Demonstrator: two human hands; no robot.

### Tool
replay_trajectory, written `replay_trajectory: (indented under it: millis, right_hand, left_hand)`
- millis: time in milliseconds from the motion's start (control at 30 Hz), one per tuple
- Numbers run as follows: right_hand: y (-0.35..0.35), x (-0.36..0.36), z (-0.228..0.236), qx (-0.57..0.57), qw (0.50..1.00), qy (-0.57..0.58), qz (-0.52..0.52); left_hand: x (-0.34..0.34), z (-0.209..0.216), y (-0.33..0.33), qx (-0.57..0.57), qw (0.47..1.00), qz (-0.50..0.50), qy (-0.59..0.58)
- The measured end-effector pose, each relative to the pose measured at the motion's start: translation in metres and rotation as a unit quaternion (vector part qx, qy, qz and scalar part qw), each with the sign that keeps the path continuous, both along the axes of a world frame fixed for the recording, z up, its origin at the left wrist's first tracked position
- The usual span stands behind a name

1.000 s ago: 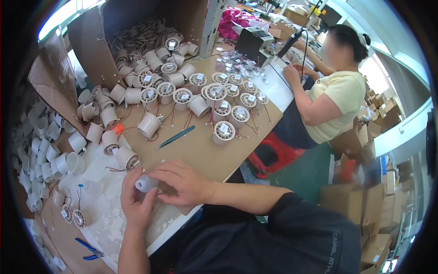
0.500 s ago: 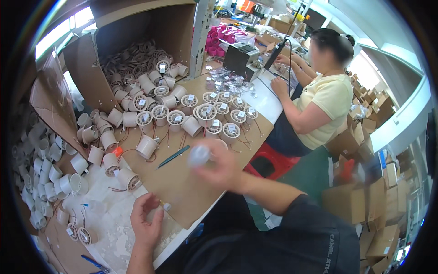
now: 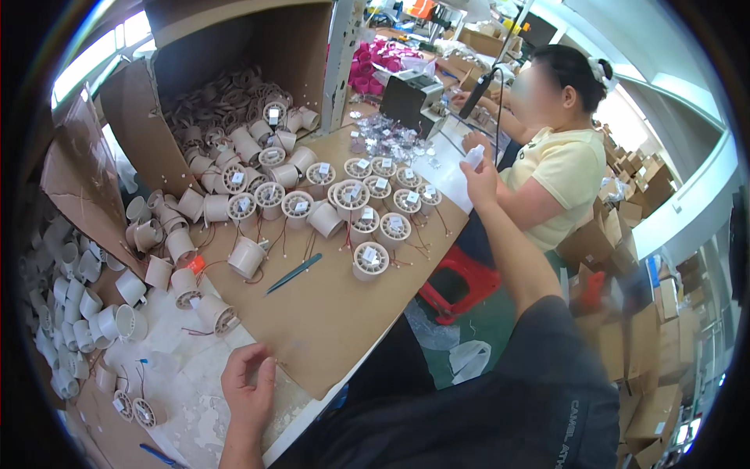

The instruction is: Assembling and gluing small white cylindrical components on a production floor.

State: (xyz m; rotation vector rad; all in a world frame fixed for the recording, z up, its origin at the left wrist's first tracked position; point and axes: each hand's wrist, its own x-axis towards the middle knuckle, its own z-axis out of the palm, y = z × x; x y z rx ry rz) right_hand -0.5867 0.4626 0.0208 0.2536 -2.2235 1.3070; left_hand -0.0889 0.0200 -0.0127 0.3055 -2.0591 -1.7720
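Right hand (image 3: pixel 478 173) is stretched far out over the sheet of brown cardboard (image 3: pixel 344 313) that covers the bench, fingers wrapped around a small white plastic cylinder (image 3: pixel 473 156), held up in the air past the cardboard's far right edge, close to the co-worker in the pale yellow shirt (image 3: pixel 564 176). Left hand (image 3: pixel 248 387) lies at the cardboard's near edge, fingers loosely curled and holding nothing, resting on the whitish worktop (image 3: pixel 187 383). On the middle of the cardboard lies a slim teal pair of tweezers (image 3: pixel 294 273), well apart from both hands. Beyond the tweezers, toward the cardboard's far side, stand the white round fan housings with red wires (image 3: pixel 367 205), packed in rows. More spill from the open brown carton (image 3: pixel 219 70) at the cardboard's far left corner. A red plastic stool (image 3: pixel 461 285) shows below the cardboard's right edge.
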Motion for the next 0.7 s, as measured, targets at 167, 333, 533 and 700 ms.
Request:
replay_trajectory:
  millis: [167,333,533,700]
  right_hand:
    - [0.007,-0.017,-0.025,0.061,0.991,-0.066,-0.096]
    - [0.005,-0.036,-0.036,0.081,0.988,-0.082,-0.106]
    - [0.000,-0.048,-0.042,0.112,0.981,-0.086,-0.133]
    - [-0.003,-0.041,-0.036,0.136,0.973,-0.101,-0.157]
  left_hand:
    - [0.001,0.011,-0.004,-0.122,0.992,-0.009,0.019]
    - [-0.011,0.041,0.006,-0.339,0.939,-0.063,0.004]
    - [-0.014,0.031,0.003,-0.404,0.911,-0.072,-0.027]
    - [-0.013,0.025,-0.007,-0.394,0.918,-0.024,-0.047]
